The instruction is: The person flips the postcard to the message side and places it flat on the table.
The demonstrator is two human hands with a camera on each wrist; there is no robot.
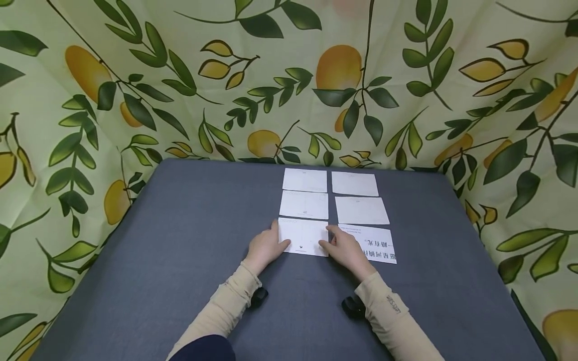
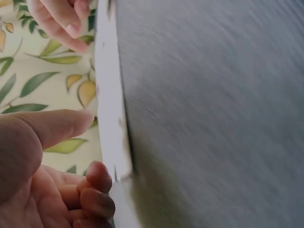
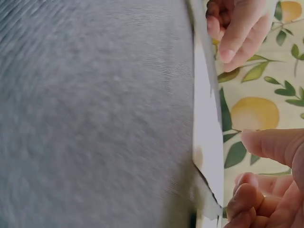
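Observation:
Flat on the table lies a white card (image 1: 302,233) with faint small print, at the front of the left column. My left hand (image 1: 265,246) is at its left edge, thumb stretched over the near corner and fingertips along the side. At the opposite edge, my right hand (image 1: 346,250) has its thumb over the near right corner and its index finger at the side. That hand partly covers a card with large Chinese characters (image 1: 381,244), upside down in the head view. In both wrist views the thumbs extend and the other fingers bend loosely beside the card edge.
Behind, two white cards (image 1: 304,204) (image 1: 361,210) form a middle row, and two more cards (image 1: 304,180) (image 1: 354,184) lie near the back edge. A dark grey cloth covers the table (image 1: 203,225). Patterned fabric (image 1: 271,100) hangs around it.

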